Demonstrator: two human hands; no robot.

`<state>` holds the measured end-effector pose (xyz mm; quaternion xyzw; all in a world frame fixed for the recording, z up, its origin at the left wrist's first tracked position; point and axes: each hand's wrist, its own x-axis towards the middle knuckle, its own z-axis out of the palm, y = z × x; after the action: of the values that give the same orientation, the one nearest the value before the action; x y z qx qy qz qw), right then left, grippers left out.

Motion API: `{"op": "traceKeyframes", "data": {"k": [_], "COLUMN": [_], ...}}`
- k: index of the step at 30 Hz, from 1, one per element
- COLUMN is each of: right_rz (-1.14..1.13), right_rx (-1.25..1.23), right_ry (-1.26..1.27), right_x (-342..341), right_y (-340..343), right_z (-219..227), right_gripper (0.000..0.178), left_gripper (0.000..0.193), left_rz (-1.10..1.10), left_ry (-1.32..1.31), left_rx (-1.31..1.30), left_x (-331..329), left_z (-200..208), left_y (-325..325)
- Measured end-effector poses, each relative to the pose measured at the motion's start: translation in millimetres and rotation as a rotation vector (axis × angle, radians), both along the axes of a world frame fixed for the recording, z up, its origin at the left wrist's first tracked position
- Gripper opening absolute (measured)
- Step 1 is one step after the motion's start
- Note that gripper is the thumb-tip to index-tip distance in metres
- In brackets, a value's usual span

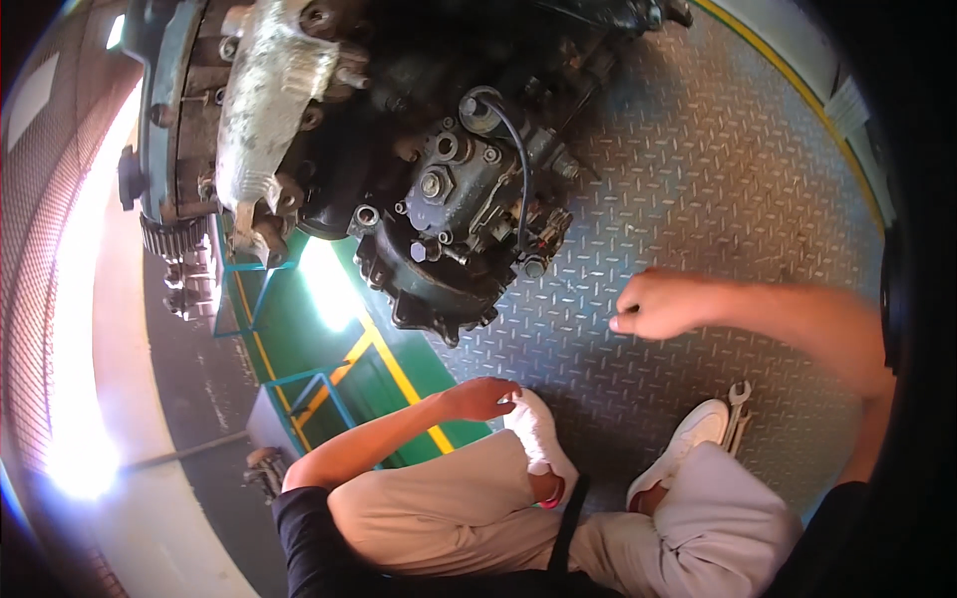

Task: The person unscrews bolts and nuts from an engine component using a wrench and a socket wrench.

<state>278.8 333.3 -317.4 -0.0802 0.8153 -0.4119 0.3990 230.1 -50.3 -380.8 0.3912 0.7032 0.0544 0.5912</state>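
Note:
In front of me is a greasy black engine with a fuel injection pump (439, 189) mounted on its side. A black hose (523, 164) curves down over the pump. My right hand (653, 304) is over the tread-plate surface, to the right of the pump and apart from it. Its fingers are curled into a fist, and anything inside is hidden. Beside my left shoe (538, 434) hangs my left hand (485, 399), its fingers loosely bent and slightly apart, with nothing seen in them. Neither hand touches the engine.
Wrenches (739, 399) lie beside my right shoe (703, 427) on the metal tread plate (688, 189). A pale metal bracket (274, 90) and a toothed gear (171, 237) belong to the engine's left part. Blue frames (329, 399) stand over the green floor with yellow lines.

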Motion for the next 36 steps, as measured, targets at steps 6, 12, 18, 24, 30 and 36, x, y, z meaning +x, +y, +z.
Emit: {"op": "traceKeyframes", "data": {"k": [6, 12, 18, 24, 30, 36], "right_rz": [-0.102, -0.021, -0.132, -0.203, -0.257, -0.277], "right_rx": [0.144, 0.11, 0.044, -0.041, 0.042, 0.012], "right_ry": [-0.083, 0.192, 0.127, 0.128, 0.143, 0.061], "right_x": [-27.0, -22.7, -45.1, -32.8, -2.9, -7.8], "right_y": [-4.5, 1.7, 8.7, 11.4, 15.4, 7.7], "right_z": [12.3, -21.2, -22.4, -38.6, -46.3, -7.8], "right_gripper": [0.04, 0.038, 0.034, 0.033, 0.031, 0.033], "left_gripper": [0.032, 0.032, 0.035, 0.035, 0.034, 0.033], "left_rz": [0.024, -0.011, 0.012, 0.005, -0.012, -0.053], "left_ry": [0.005, -0.025, 0.025, 0.002, 0.005, 0.025], "left_rx": [-0.123, -0.058, -0.117, -0.127, -0.115, -0.123], "left_x": [-1.0, -0.6, -6.3, -0.5, -0.5, -2.4], "left_z": [3.0, -1.1, -0.1, -1.6, 3.5, -2.1], "left_y": [1.2, 15.3, 9.8, 9.1, 8.7, 4.5]}}
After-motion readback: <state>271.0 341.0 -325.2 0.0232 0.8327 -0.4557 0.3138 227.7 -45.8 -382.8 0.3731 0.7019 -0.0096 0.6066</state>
